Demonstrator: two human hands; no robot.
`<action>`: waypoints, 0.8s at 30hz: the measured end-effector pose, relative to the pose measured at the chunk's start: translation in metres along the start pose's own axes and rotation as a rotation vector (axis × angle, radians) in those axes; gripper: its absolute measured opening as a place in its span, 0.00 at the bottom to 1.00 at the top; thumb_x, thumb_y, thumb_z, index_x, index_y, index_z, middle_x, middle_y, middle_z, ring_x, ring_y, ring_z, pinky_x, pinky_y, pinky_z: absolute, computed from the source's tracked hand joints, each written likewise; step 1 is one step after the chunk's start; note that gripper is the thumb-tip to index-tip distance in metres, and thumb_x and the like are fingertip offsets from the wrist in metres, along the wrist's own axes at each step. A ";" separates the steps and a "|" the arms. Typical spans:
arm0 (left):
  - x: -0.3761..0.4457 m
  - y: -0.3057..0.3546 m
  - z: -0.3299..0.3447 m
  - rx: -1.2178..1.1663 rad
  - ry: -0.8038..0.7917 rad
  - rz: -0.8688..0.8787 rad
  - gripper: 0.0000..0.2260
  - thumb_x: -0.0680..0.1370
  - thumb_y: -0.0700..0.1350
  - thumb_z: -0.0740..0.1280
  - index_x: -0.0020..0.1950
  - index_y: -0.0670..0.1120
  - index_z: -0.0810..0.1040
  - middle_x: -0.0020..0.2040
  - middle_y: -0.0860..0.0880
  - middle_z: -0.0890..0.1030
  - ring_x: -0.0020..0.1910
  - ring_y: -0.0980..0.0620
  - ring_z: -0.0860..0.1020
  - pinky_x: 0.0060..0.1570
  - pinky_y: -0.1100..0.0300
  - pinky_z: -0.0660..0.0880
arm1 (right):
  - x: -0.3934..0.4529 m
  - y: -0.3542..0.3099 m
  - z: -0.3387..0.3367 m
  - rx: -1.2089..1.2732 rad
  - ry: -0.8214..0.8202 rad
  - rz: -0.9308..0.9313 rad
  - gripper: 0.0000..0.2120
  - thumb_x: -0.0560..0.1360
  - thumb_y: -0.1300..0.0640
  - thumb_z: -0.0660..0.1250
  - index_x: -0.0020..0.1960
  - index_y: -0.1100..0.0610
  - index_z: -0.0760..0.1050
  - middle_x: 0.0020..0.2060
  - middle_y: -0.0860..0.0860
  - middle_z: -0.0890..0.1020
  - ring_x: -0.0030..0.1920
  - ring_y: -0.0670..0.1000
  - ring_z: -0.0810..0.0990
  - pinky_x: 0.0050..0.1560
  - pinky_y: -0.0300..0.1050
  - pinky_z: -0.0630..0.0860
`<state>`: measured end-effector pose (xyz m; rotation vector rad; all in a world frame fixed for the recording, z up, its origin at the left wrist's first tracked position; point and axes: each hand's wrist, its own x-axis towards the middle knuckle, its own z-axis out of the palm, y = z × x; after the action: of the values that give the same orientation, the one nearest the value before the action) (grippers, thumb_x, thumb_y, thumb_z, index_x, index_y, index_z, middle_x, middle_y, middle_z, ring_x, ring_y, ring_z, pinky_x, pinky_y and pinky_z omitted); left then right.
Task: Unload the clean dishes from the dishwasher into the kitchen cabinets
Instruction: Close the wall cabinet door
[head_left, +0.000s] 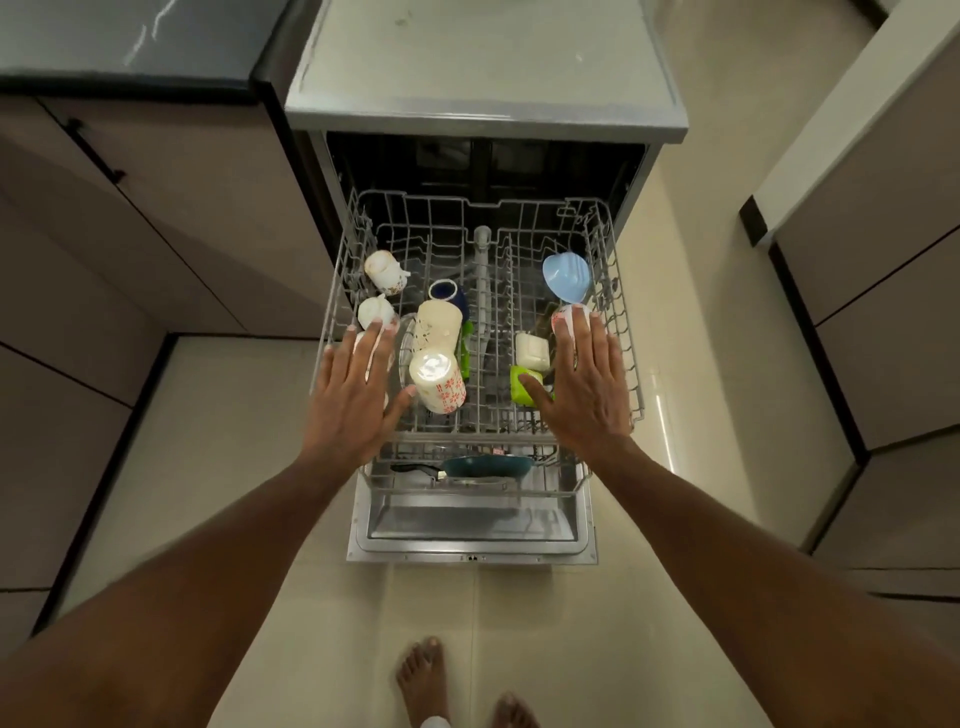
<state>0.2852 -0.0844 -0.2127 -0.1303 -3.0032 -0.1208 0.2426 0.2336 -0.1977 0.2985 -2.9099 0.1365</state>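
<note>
Both my left hand (353, 395) and right hand (584, 384) hover flat and empty over the upper rack (626, 364), mugs and bowls all unloaded yet.

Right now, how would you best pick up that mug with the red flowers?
Grip the red-flowered mug around its body from above with the left hand. It sits mouth down, base up and tilted, so the rim is out of reach.
</note>
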 end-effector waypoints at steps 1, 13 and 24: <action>0.005 -0.001 -0.011 0.003 0.020 0.012 0.37 0.83 0.67 0.49 0.86 0.49 0.43 0.86 0.47 0.50 0.84 0.43 0.51 0.80 0.40 0.56 | 0.005 -0.004 -0.010 -0.006 0.003 -0.006 0.44 0.82 0.27 0.51 0.85 0.58 0.52 0.85 0.60 0.52 0.85 0.62 0.51 0.83 0.63 0.55; 0.080 0.003 -0.221 0.049 0.293 -0.076 0.42 0.83 0.69 0.51 0.85 0.43 0.39 0.86 0.45 0.41 0.85 0.46 0.43 0.82 0.44 0.52 | 0.099 -0.035 -0.204 -0.011 0.189 -0.042 0.44 0.82 0.27 0.46 0.86 0.56 0.46 0.85 0.55 0.40 0.85 0.58 0.39 0.83 0.64 0.53; 0.117 -0.032 -0.481 0.134 0.567 -0.070 0.43 0.83 0.69 0.50 0.85 0.42 0.38 0.85 0.45 0.39 0.85 0.45 0.41 0.82 0.43 0.53 | 0.193 -0.089 -0.431 -0.008 0.496 -0.165 0.41 0.83 0.29 0.48 0.87 0.52 0.46 0.85 0.54 0.39 0.85 0.59 0.39 0.82 0.67 0.52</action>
<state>0.2290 -0.1476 0.2756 0.0222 -2.4401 0.0339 0.1629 0.1589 0.2707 0.4326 -2.3842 0.1482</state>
